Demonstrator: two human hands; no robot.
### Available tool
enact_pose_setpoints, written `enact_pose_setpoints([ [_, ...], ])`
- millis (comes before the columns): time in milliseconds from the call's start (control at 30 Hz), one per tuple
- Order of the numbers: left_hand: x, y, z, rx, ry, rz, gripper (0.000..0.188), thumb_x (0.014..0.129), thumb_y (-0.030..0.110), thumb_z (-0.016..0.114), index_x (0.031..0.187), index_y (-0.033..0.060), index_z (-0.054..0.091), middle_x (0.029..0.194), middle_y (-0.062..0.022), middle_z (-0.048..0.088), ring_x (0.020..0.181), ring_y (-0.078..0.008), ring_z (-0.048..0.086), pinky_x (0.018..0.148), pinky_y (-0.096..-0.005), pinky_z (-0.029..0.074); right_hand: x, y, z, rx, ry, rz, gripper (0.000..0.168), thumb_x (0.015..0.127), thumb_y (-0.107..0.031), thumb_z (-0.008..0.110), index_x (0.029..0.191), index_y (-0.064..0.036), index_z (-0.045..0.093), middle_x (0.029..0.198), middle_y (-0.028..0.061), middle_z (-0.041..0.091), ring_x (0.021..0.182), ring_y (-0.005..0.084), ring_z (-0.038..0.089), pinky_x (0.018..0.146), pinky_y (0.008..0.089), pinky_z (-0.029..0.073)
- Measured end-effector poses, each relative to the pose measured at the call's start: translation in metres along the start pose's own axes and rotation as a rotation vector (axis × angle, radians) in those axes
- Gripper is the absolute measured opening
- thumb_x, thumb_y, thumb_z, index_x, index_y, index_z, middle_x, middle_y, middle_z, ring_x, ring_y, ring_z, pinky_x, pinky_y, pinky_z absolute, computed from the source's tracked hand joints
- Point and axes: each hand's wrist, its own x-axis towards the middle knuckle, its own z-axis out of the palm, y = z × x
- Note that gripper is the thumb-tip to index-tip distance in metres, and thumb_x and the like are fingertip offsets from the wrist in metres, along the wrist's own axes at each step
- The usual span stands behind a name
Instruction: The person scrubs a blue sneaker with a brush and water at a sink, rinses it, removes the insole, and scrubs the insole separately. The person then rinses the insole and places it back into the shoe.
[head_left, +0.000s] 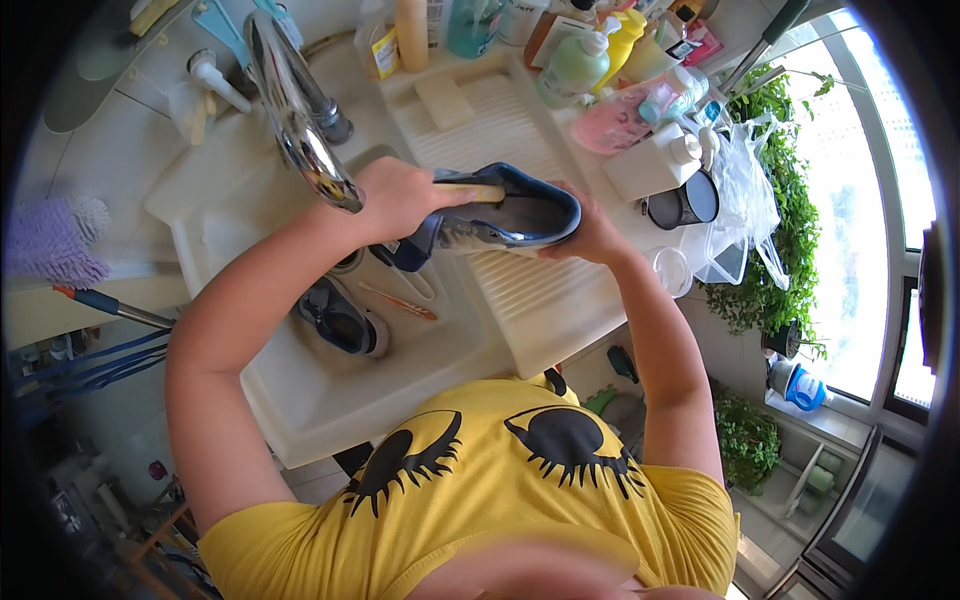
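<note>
My left hand (397, 196) is closed around a pale-handled brush (480, 193), whose far end reaches into the opening of a blue and grey shoe (525, 217). The bristles are hidden. My right hand (589, 229) grips that shoe by its heel, above the ribbed washboard part of the sink. Its blue tongue (415, 251) is folded out towards the basin. Down in the basin lies a second dark blue shoe (341, 319), and beside it an orange and white toothbrush (401, 301).
A chrome faucet (300, 120) arches close over my left wrist. On the washboard's far part lies a soap bar (444, 103). Bottles, such as a green pump bottle (574, 67) and a white jug (652, 163), crowd the back and right rim. A glass jar (670, 271) stands near my right forearm.
</note>
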Motion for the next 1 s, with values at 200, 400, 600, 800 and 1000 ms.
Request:
enact_pose_setpoints([
  [200, 0.052, 0.037, 0.001, -0.026, 0.141, 0.174, 0.052, 0.084, 0.01, 0.049, 0.127, 0.0389, 0.051, 0.073, -0.0092, 0.054, 0.067, -0.0279, 0.062, 0.06, -0.0381, 0.05, 0.0, -0.018, -0.004, -0.117, -0.047, 0.148, 0.083, 0.044, -0.011, 0.085, 0.121, -0.007, 0.052, 0.111, 0.0081, 0.06, 0.105, 0.0274, 0.055, 0.094, 0.0352, 0.042],
  [400, -0.009, -0.01, 0.005, -0.08, -0.075, -0.141, 0.055, 0.083, 0.009, 0.051, 0.127, 0.0403, 0.05, 0.076, -0.0091, 0.054, 0.068, -0.0264, 0.061, 0.059, -0.0375, 0.049, 0.0, -0.007, -0.007, -0.008, -0.067, 0.053, 0.081, 0.045, -0.013, 0.084, 0.119, -0.008, 0.053, 0.11, 0.0089, 0.06, 0.105, 0.028, 0.055, 0.094, 0.0353, 0.042],
  [600, 0.027, 0.02, -0.002, 0.005, 0.08, 0.058, 0.048, 0.086, 0.013, 0.047, 0.124, 0.0405, 0.052, 0.079, -0.0098, 0.057, 0.071, -0.0261, 0.062, 0.061, -0.0381, 0.05, 0.004, -0.001, -0.008, -0.066, -0.083, 0.034, 0.079, 0.046, -0.013, 0.084, 0.118, -0.008, 0.053, 0.11, 0.009, 0.06, 0.105, 0.0286, 0.054, 0.095, 0.0358, 0.041],
  [800, 0.026, 0.023, 0.001, -0.016, 0.15, 0.073, 0.043, 0.089, 0.015, 0.045, 0.122, 0.0404, 0.054, 0.077, -0.0109, 0.058, 0.072, -0.0284, 0.063, 0.063, -0.0392, 0.05, 0.0, -0.001, -0.006, -0.007, -0.09, 0.033, 0.082, 0.047, -0.012, 0.084, 0.121, -0.008, 0.05, 0.111, 0.0083, 0.059, 0.106, 0.0267, 0.054, 0.095, 0.0356, 0.04],
  [1000, -0.016, -0.002, 0.003, 0.078, 0.068, -0.065, 0.051, 0.082, 0.01, 0.05, 0.125, 0.038, 0.053, 0.074, -0.0089, 0.055, 0.064, -0.0269, 0.06, 0.055, -0.0381, 0.049, 0.003, -0.001, -0.005, 0.024, -0.072, 0.012, 0.079, 0.044, -0.007, 0.084, 0.117, -0.008, 0.054, 0.109, 0.0079, 0.061, 0.104, 0.0261, 0.055, 0.094, 0.0351, 0.042],
])
